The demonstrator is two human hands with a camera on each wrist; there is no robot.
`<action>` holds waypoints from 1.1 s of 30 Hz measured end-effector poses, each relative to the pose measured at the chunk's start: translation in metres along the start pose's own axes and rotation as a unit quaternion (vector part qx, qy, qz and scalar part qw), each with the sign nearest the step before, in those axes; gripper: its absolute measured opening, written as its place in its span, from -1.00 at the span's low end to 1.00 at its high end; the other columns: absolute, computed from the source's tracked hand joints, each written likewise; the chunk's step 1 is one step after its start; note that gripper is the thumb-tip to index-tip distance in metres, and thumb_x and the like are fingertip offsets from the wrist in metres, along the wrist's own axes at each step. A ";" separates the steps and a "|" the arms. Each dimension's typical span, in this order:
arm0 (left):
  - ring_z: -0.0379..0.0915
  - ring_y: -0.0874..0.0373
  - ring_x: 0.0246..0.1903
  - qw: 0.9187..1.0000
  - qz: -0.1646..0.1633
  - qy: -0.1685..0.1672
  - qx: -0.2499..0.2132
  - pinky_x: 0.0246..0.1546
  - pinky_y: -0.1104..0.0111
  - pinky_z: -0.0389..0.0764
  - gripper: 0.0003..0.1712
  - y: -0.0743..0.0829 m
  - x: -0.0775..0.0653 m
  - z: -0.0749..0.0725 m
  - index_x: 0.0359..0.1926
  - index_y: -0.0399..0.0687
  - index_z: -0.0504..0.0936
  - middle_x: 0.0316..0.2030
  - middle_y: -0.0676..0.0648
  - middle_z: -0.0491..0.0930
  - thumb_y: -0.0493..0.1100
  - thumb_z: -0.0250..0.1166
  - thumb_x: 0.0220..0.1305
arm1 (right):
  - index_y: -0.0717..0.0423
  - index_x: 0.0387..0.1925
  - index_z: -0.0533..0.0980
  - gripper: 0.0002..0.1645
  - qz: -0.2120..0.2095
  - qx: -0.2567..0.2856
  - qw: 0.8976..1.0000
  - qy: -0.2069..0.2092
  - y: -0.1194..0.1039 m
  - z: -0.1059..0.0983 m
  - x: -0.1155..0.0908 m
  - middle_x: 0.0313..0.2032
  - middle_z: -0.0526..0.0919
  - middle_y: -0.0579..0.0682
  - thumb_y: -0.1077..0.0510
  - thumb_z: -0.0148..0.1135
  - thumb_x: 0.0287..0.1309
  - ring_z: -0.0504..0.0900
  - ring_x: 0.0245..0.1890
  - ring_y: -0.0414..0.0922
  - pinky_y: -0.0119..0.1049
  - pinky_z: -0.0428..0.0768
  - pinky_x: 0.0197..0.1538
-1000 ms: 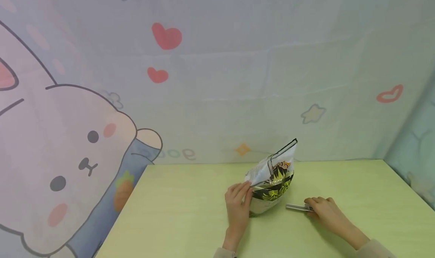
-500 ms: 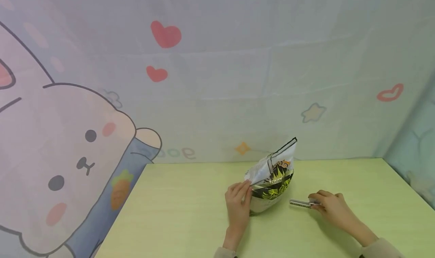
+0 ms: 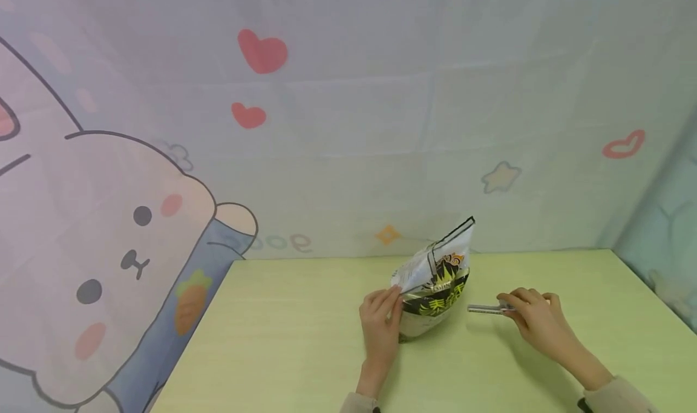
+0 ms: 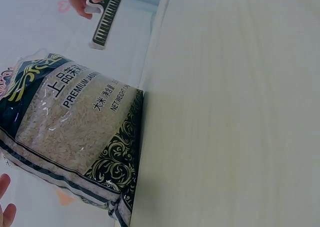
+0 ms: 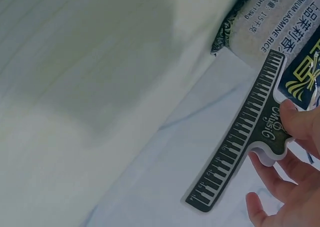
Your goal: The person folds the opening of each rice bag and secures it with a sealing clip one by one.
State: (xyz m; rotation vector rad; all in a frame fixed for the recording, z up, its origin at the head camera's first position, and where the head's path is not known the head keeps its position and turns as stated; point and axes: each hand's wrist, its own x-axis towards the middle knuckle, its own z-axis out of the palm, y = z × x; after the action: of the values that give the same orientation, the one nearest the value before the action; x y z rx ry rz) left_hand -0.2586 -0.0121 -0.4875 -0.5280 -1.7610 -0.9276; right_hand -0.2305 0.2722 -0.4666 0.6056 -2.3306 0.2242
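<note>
A clear-sided bag of rice [image 3: 435,304] stands on the table, its white top slanting up to the right. My left hand [image 3: 379,325] holds the bag's left side in the head view; only two of its fingertips [image 4: 7,214] enter the left wrist view, beside the bag [image 4: 70,127]. To the right of the bag, my right hand [image 3: 544,323] grips a clip [image 3: 484,309] by its handles. Piano keys and the word "Music" mark the clip [image 5: 240,142] in the right wrist view. Its long bar points at the bag, apart from it and above the tabletop.
The pale yellow-green table [image 3: 283,334] reaches back to a cloth backdrop [image 3: 354,159] with hearts, stars and a large cartoon rabbit [image 3: 136,250]. Another stretch of cloth [image 3: 664,231] rises along the table's right edge.
My right hand has lifted the clip from near the tabletop and moved slightly right and farther back. The left hand and the bag have stayed in place; the head view has tilted slightly.
</note>
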 end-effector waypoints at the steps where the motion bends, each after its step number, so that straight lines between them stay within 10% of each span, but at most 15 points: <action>1: 0.44 0.11 -0.28 1.000 0.000 0.001 0.000 -0.21 0.30 0.37 -0.76 0.000 0.001 0.000 -0.26 -0.13 0.66 -0.32 -0.05 0.67 -0.31 0.33 -0.06 | 0.04 -0.29 0.57 -0.66 -0.002 0.000 1.000 0.008 0.000 -0.001 0.002 -0.42 0.58 -0.07 0.21 0.35 -0.28 0.47 -0.46 -0.12 0.05 0.34 -0.34; 4: 0.44 0.11 -0.28 1.000 -0.002 0.002 0.003 -0.21 0.29 0.38 -0.76 -0.002 0.002 -0.001 -0.27 -0.12 0.66 -0.32 -0.05 0.67 -0.31 0.33 -0.06 | 0.07 -0.27 0.57 -0.77 -0.011 0.002 0.999 0.033 0.000 -0.004 0.008 -0.40 0.58 -0.04 0.06 0.18 0.02 0.47 -0.41 -0.07 0.08 0.33 -0.31; 11: 0.44 0.11 -0.28 1.000 -0.007 -0.001 0.005 -0.22 0.29 0.36 -0.74 -0.003 0.001 -0.001 -0.26 -0.12 0.66 -0.32 -0.05 0.67 -0.31 0.34 -0.08 | 0.07 -0.28 0.57 -0.31 -0.019 0.000 0.998 0.065 -0.004 -0.012 0.016 -0.41 0.57 -0.01 -0.24 -0.43 0.27 0.45 -0.39 -0.05 0.08 0.31 -0.31; 33: 0.43 0.13 -0.28 1.000 -0.016 -0.010 -0.004 -0.22 0.31 0.35 -0.76 0.001 -0.001 -0.002 -0.26 -0.12 0.66 -0.31 -0.04 0.67 -0.31 0.32 -0.04 | 0.11 -0.28 0.57 -0.40 -0.049 0.025 0.992 0.115 -0.013 -0.051 0.043 -0.38 0.51 0.04 -0.18 -0.29 0.29 0.40 -0.39 -0.02 0.04 0.24 -0.27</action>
State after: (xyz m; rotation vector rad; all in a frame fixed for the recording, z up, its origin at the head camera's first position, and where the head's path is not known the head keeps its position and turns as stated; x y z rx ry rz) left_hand -0.2562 -0.0127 -0.4874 -0.5178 -1.7888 -0.9540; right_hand -0.2215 0.2615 -0.4000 0.6799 -2.0727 0.2907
